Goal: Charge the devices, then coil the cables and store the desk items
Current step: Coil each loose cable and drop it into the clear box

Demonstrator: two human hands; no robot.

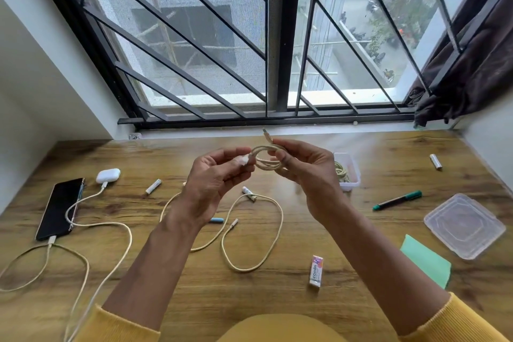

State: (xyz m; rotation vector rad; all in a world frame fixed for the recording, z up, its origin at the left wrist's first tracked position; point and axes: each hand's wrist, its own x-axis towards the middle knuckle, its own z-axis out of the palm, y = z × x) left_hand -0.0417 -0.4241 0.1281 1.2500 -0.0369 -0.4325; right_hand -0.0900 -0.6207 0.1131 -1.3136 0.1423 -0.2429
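Above the desk's middle, both hands hold a small coil of cream cable (263,157). My right hand (302,172) grips the coil's loops, and one plug sticks up past its fingers. My left hand (216,180) pinches the cable's white plug end. A black phone (59,207) and a white earbud case (108,175) lie at the left, each with a cream cable plugged in. Another loose cream cable (251,233) sprawls on the wood below my hands. A clear box (350,172) behind my right hand holds a coiled cable.
Batteries (153,186) (435,161) (249,193) lie scattered on the wooden desk (277,300). A green marker (397,200), the clear lid (464,225), a green sticky pad (426,259) and an eraser (316,271) sit at the right. The barred window (274,36) is behind the desk.
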